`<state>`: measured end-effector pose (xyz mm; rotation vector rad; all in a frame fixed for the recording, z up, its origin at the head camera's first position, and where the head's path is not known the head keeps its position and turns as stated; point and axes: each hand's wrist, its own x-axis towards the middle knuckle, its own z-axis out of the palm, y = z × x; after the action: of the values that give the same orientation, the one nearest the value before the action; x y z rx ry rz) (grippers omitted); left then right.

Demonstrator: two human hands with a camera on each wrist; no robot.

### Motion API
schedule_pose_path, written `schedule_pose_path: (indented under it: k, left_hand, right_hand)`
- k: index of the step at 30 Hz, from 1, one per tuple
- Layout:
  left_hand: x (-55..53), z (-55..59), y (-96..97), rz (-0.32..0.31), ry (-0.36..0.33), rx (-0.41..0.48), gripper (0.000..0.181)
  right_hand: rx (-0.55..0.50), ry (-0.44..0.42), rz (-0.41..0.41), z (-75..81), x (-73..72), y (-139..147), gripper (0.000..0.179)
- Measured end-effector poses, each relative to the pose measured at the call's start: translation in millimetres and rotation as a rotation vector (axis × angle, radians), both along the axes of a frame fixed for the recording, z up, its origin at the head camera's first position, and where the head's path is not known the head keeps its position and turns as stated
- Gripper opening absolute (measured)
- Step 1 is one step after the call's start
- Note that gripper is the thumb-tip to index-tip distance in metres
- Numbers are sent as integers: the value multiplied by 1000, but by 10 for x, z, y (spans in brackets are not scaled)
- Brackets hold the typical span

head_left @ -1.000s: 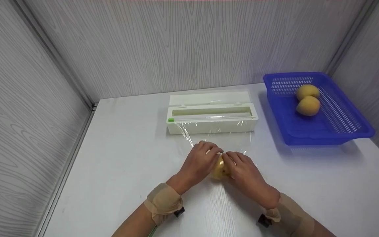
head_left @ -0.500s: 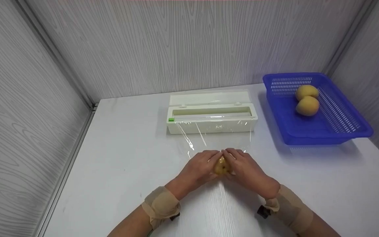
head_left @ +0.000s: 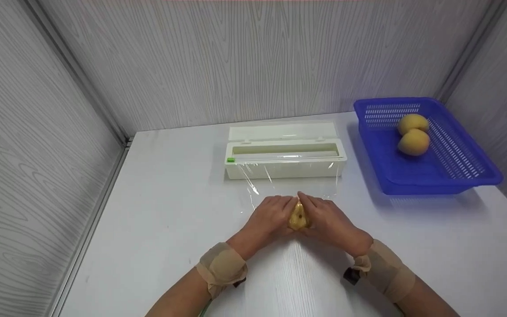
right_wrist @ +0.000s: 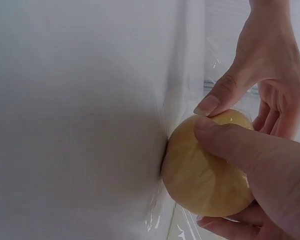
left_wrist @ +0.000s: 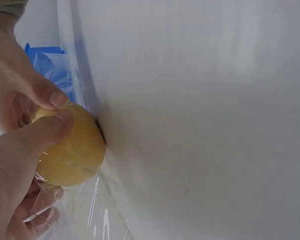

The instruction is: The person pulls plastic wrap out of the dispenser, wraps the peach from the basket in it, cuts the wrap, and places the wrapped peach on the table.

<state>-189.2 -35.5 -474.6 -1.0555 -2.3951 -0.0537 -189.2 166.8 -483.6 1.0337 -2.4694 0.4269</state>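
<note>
A yellow peach (head_left: 299, 219) with clear cling film over it rests on the white table, between both hands. My left hand (head_left: 267, 220) grips it from the left, thumb on the near side in the left wrist view. From the right, my right hand (head_left: 329, 222) holds the same peach (right_wrist: 205, 175), its thumb pressed against the skin near the left thumb. Fingertips of both hands come close together over the top. Cling film (head_left: 250, 185) stretches from the hands back to a white film dispenser (head_left: 284, 171), whose lid lies open behind it.
At the right stands a blue plastic basket (head_left: 412, 176) holding two more yellow peaches (head_left: 413, 142). A roll of film (head_left: 284, 155) sits inside the dispenser, and a green slider (head_left: 230, 160) is at its left end. Grey wood-patterned panels (head_left: 218, 61) enclose the table.
Both hands have lowered around the peach, thumbs coming in at its near side. The peach has shifted slightly away from the person, and the film near the dispenser has slackened into new creases.
</note>
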Motion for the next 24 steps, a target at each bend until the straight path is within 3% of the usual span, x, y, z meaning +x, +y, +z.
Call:
schedule_pose_path:
  k: [9,16,24]
  left_hand:
    - [-125,125,-22,8,-232,6,66]
    - [-276,141,-109,-25,-309,52,62]
    - [-392,184,-169,-34,-495,57,62]
  right_hand:
    - [-102,-148,-44,-67,-41,47,73]
    - [-195,-103,-9,-88,-77,37,72]
    - [-191,-44,5,-66,-126,20,67]
